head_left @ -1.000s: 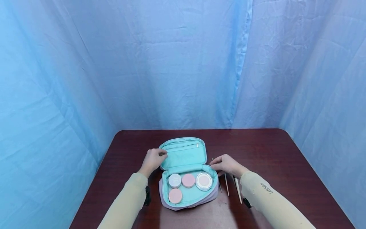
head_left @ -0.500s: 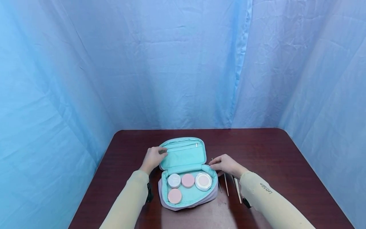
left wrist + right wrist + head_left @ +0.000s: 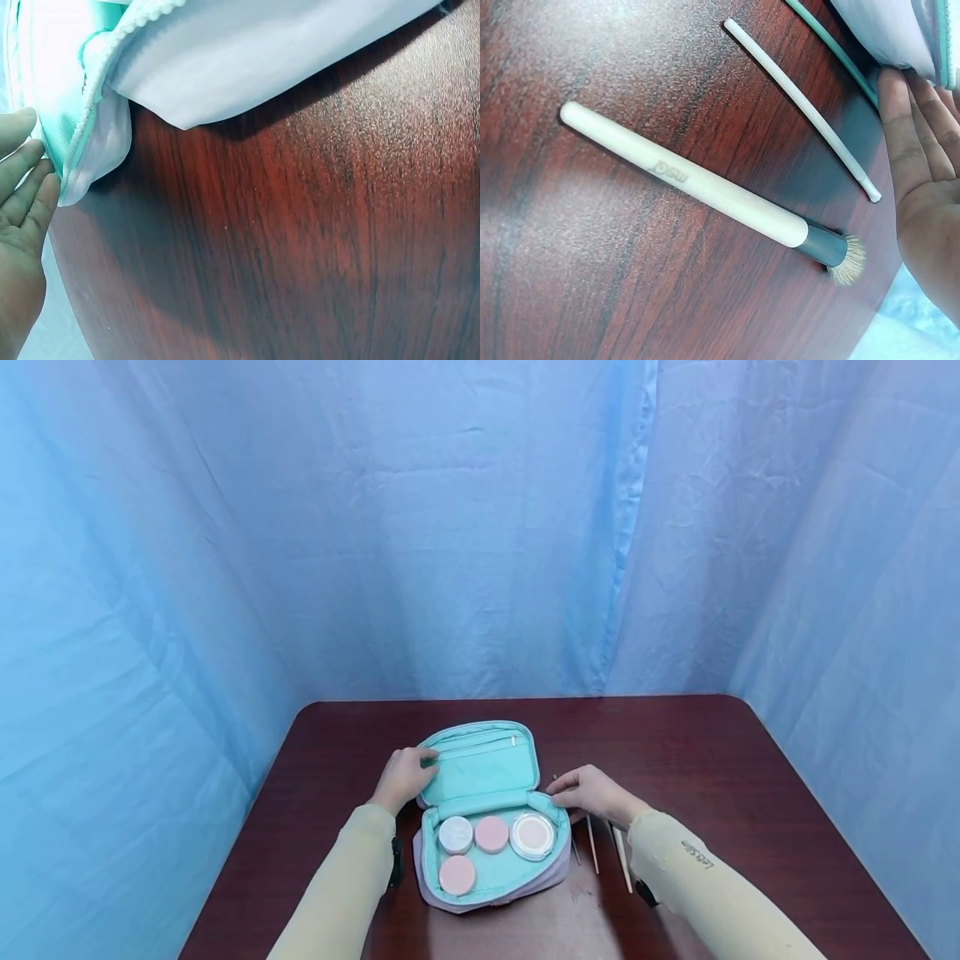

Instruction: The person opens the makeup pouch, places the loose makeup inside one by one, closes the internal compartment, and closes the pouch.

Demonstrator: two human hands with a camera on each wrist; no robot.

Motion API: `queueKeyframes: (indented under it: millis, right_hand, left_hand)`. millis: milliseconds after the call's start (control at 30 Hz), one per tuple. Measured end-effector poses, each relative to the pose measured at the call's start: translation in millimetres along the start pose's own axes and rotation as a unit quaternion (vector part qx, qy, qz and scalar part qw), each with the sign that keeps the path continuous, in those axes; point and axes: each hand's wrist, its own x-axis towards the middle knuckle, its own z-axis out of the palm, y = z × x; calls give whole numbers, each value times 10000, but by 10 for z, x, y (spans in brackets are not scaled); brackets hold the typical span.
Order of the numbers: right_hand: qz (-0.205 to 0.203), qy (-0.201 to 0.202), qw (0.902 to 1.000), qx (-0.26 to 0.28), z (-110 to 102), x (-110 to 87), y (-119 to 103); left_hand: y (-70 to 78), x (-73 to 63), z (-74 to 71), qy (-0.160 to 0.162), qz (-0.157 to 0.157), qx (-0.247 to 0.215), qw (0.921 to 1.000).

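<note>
A lavender cosmetic bag (image 3: 546, 877) lies unzipped on the table, its turquoise lid (image 3: 483, 774) folded back. My left hand (image 3: 402, 779) pinches the lid's left edge, thumb on the inner side and fingers along the rim in the left wrist view. At the back right corner, my right hand (image 3: 600, 795) holds the bag's rim, its fingers against the outer wall in the right wrist view. Inside sit a white-lidded jar (image 3: 456, 834), a pink jar (image 3: 492, 834), a second pink jar (image 3: 457, 875) and a round compact (image 3: 532, 836).
Right of the bag lie a thick makeup brush (image 3: 690, 187) with pale handle and tan bristles, a thin pale brush (image 3: 802, 109) and a slim green stick (image 3: 832, 49). Blue curtains (image 3: 480, 527) hang around the dark wooden table (image 3: 675, 743).
My left hand has shifted very slightly to the right along the lid's edge. The bag, its contents and my right hand look nearly the same.
</note>
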Motion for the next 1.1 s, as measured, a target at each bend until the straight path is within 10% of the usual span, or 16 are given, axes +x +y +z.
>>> queueKeyframes:
  millis: [300, 833, 1100]
  right_hand:
    - [-5, 26, 10000, -58, 11, -15, -9]
    - [-8, 81, 9999, -138, 24, -23, 3]
    - [5, 109, 9998, -191, 21, -9, 11]
  left_hand:
    - [-17, -12, -3, -398, -53, 120, 9991]
    - [-21, -55, 0, 50, -68, 494, 9987]
    - [37, -11, 53, -229, -472, 734, 9959]
